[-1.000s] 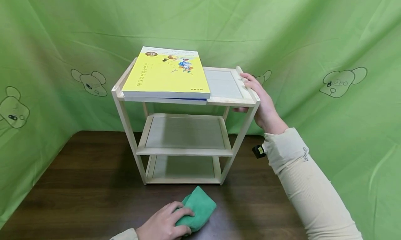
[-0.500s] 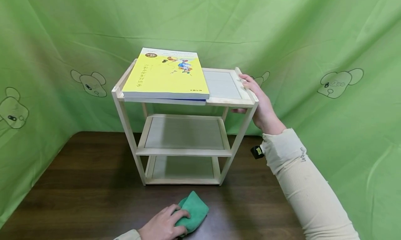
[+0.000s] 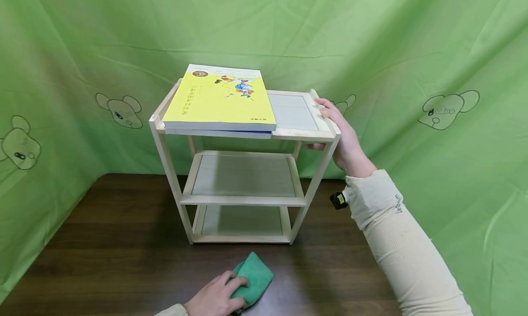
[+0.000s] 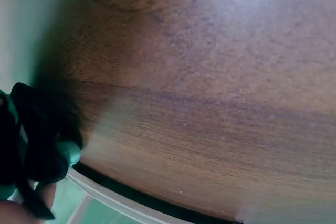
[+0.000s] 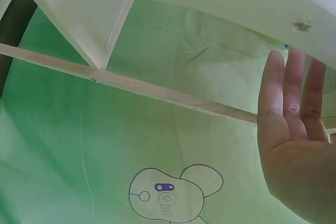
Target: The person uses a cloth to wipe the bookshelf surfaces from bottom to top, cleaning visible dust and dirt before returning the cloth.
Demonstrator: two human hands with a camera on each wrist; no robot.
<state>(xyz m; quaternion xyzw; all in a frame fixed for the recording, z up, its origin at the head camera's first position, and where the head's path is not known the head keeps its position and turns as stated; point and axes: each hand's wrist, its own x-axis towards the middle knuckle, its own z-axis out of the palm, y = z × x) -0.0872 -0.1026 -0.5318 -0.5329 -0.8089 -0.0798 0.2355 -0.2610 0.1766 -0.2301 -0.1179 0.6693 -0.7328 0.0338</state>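
Note:
My left hand (image 3: 213, 297) grips a folded green cloth (image 3: 257, 277) low on the tabletop, in front of a pale wooden three-tier shelf (image 3: 243, 200). The left wrist view catches only a dark, blurred bit of the cloth (image 4: 67, 153) at its left edge. Up at the shelf's top right side, my right hand (image 3: 347, 141) holds the side rail, some fingers over it and one below the top board. In the right wrist view, several fingers of that hand (image 5: 294, 129) reach up behind the rail. A yellow-covered book (image 3: 231, 102) lies on the top tier over another book (image 3: 218, 134).
The shelf stands on a dark brown wooden tabletop (image 3: 111, 242). Green fabric (image 3: 371, 41) with printed mouse-like faces hangs behind and on both sides. Both lower tiers of the shelf face me. A small black camera (image 3: 339, 200) sits at my right cuff.
My left hand has drawn the green cloth slightly left and toward me across the tabletop. My right hand keeps its hold on the shelf's rail, and the books lie as before.

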